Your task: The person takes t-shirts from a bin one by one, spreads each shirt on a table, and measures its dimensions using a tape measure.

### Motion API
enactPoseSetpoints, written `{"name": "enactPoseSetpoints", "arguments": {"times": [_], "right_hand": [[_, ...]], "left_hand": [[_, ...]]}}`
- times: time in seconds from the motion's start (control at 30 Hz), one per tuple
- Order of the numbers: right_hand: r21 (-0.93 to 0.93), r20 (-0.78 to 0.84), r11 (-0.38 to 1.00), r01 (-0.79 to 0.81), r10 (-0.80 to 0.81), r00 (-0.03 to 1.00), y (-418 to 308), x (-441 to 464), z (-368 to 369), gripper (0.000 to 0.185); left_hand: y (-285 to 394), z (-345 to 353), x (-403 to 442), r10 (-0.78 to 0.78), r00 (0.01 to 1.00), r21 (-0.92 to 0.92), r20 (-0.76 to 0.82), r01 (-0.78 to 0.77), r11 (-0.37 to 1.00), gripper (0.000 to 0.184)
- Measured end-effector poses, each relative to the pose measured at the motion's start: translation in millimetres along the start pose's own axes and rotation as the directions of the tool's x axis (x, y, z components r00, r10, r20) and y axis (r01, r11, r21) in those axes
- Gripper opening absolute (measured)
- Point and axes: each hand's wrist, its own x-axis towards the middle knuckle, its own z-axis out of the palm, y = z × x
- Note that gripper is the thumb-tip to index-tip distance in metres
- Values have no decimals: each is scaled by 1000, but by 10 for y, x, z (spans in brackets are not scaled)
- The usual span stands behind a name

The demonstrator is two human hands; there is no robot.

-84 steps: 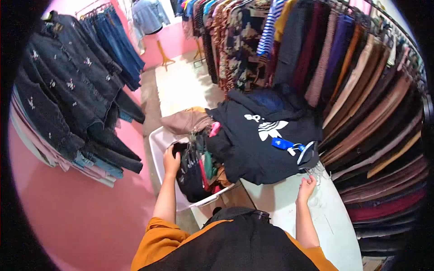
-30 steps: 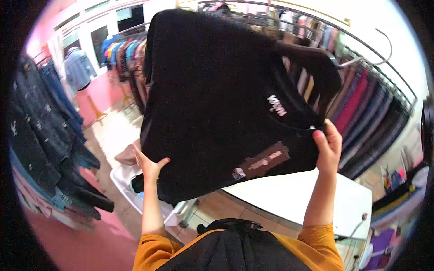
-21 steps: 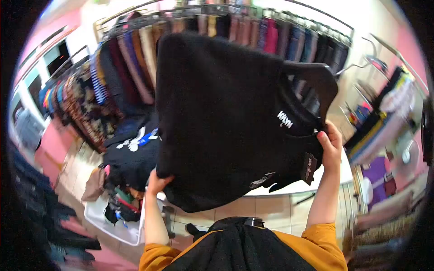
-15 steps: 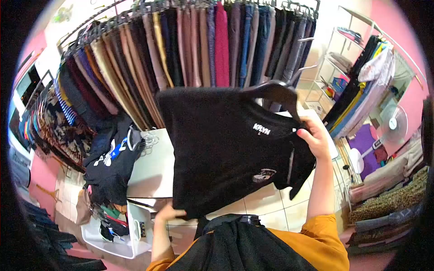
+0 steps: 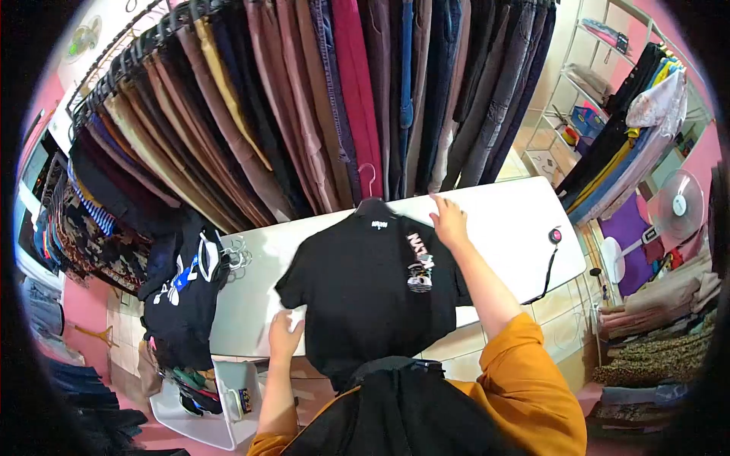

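A black T-shirt [image 5: 350,281] lies front up on the white table [image 5: 506,224], its lower part hanging over the near edge. White and pink print runs down one side of its chest. The hook of a hanger [image 5: 368,178] sticks out past the collar at the far side. My left hand [image 5: 284,336] is beside the shirt's left edge, below the sleeve, with fingers apart and nothing held. Past the shirt's right shoulder is my right hand [image 5: 450,220], fingers spread over the table; whether it touches the cloth, I cannot tell.
Trousers on hangers [image 5: 304,114] fill a rack behind the table. Loose hangers [image 5: 238,254] and a dark printed shirt [image 5: 179,292] are at the table's left end. A tape measure [image 5: 555,235] lies at right. A plastic chair [image 5: 201,425] holds clothes; a fan [image 5: 677,205] stands right.
The black T-shirt, held up by both hands before, now lies on the table with its front print showing. Both hands have let go. The view has tilted down toward the table.
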Motion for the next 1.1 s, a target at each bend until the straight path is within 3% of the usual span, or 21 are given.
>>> {"name": "enactPoseSetpoints", "arguments": {"times": [0.13, 0.17, 0.27, 0.33, 0.4, 0.77, 1.0, 1.07, 1.1], "right_hand": [[142, -103, 976, -164, 180, 978, 365, -854, 543, 40], [44, -49, 964, -264, 266, 963, 380, -1116, 618, 43], [-135, 134, 918, -372, 389, 911, 391, -1501, 647, 50], [-171, 109, 953, -250, 270, 957, 535, -1531, 674, 51], [-131, 86, 965, -228, 241, 967, 697, -1451, 652, 51], [-202, 82, 966, -164, 183, 980, 2057, -311, 564, 40], [118, 238, 986, -121, 90, 967, 2682, 40, 232, 39], [344, 440, 839, -422, 253, 862, 2845, 152, 94, 40], [324, 346, 871, -369, 254, 903, 2953, 187, 77, 41]], "left_hand": [[345, 496, 520, 203, 979, 98, 8, -203, 974, 48], [402, 623, 623, 272, 962, 172, 38, -274, 946, 55], [505, 969, 979, 212, 967, 303, 143, -247, 920, 68], [409, 1194, 1146, 171, 969, 323, 179, -222, 920, 72], [351, 1334, 1238, 109, 973, 422, 203, -188, 887, 73], [1199, 1929, 1144, -69, 991, 480, 118, 4, 877, 75], [1066, 1828, 1053, -133, 984, 545, 121, 46, 837, 76], [1029, 1811, 1043, -127, 982, 540, 136, 34, 841, 75], [1090, 1798, 1049, -159, 976, 546, 152, 51, 836, 71]]}}
